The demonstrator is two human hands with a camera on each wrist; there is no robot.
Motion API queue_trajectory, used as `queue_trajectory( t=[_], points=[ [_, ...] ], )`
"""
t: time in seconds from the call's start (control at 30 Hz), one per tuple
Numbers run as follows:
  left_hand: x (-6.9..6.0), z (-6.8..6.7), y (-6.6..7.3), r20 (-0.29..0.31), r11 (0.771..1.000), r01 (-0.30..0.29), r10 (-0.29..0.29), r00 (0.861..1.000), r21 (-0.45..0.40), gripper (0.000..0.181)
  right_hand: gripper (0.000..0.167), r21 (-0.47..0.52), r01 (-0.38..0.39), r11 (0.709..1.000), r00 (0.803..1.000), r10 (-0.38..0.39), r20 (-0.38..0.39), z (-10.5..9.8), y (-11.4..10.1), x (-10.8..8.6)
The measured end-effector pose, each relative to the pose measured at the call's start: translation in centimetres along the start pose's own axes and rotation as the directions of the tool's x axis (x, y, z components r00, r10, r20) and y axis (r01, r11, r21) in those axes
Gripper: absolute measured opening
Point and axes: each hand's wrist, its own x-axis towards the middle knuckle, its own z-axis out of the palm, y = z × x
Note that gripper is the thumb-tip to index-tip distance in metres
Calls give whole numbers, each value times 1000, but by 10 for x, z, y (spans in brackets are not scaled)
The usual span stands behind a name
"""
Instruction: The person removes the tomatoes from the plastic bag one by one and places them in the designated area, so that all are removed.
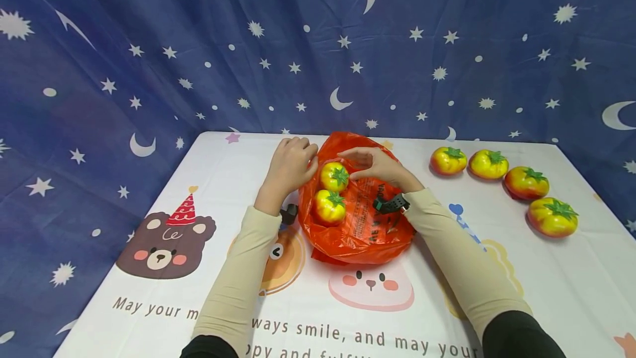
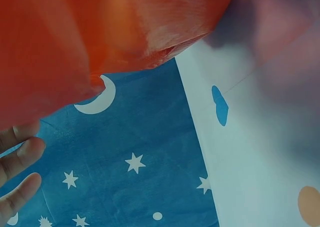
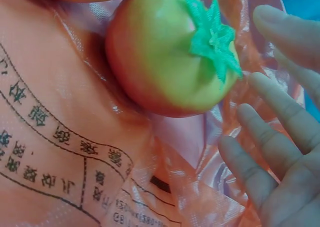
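A red plastic bag [image 1: 370, 236] with dark print lies spread open in the middle of the table. Two yellow-red tomatoes with green leafy tops rest in its left part, a farther tomato [image 1: 332, 177] and a nearer tomato [image 1: 328, 209]. My left hand [image 1: 293, 162] holds the bag's left rim with curled fingers; its fingertips show below the red film in the left wrist view. Over the bag's far right part, my right hand [image 1: 379, 166] has its fingers spread. In the right wrist view those fingers stand beside a tomato [image 3: 165, 57], apart from it, holding nothing.
Several more tomatoes stand in a curved row at the table's right: one tomato [image 1: 448, 161] at the back, then others out to a tomato [image 1: 552, 217] nearest the right edge. A printed white cloth [image 1: 149, 336] covers the table. Behind it hangs a blue starry curtain [image 1: 278, 15].
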Motion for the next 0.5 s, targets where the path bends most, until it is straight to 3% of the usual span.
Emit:
queue_trajectory(
  t=[0.5],
  points=[
    [0,0,-1,3,1000,-4,4,1000,-3,12,56,-39,29,999,997,-26,66,8,7,8]
  ],
)
